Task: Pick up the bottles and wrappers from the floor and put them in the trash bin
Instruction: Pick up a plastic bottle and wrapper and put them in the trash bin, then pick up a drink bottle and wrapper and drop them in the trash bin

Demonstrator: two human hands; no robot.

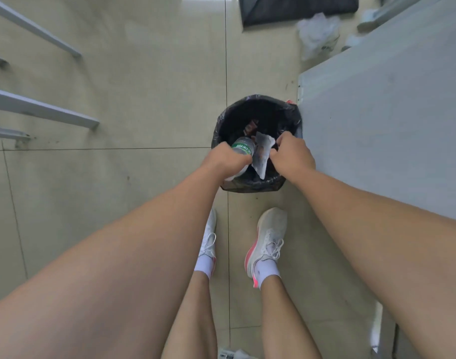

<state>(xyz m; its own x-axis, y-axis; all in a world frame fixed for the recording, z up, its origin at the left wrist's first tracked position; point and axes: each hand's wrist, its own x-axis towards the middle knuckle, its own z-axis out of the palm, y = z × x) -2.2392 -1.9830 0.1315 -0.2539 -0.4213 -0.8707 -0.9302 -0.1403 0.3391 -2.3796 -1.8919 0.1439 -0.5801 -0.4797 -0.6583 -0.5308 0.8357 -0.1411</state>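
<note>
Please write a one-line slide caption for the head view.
Left hand holds a bottle, right hand a wrapper, over the bin.

Head-height view, straight down, floorward.

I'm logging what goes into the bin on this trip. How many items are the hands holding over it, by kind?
Bottles: 1, the green-labelled bottle in the left hand
Wrappers: 1, the wrapper in the right hand
Total: 2, both over the trash bin

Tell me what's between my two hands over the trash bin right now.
In the head view, a crumpled wrapper pinched by the right hand and the top of the bottle gripped by the left hand, over the bin.
</note>
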